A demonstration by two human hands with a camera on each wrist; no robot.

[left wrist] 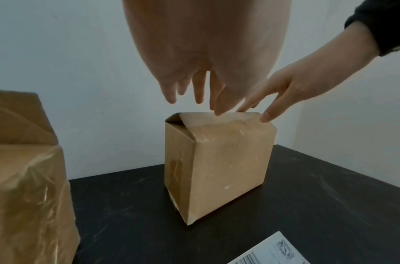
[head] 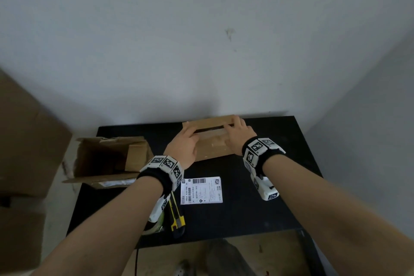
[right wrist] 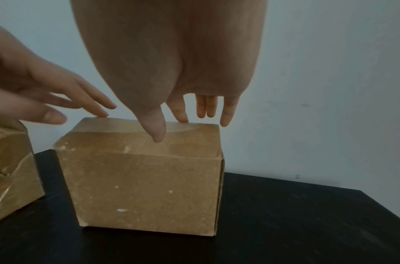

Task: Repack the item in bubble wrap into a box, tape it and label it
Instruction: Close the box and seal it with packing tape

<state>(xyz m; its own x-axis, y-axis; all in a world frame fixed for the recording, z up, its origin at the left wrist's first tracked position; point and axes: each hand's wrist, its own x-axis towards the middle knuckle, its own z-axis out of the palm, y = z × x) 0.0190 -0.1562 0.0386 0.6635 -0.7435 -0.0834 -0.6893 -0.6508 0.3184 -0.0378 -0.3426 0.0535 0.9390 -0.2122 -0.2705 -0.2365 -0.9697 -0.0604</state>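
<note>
Box [head: 212, 139] sits directly under my fingers, long axis left-right; left hand [head: 182, 147] and right hand [head: 238, 135], fingers spread, press its flaps, equally near.

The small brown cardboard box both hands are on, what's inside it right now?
Only a dark gap shows between the flaps of the small brown cardboard box. The left hand and right hand press those flaps; any contents are covered.

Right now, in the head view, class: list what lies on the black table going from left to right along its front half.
Open cardboard box → yellow utility knife → shipping label. The tape roll under the left wrist is too hidden to place.
</note>
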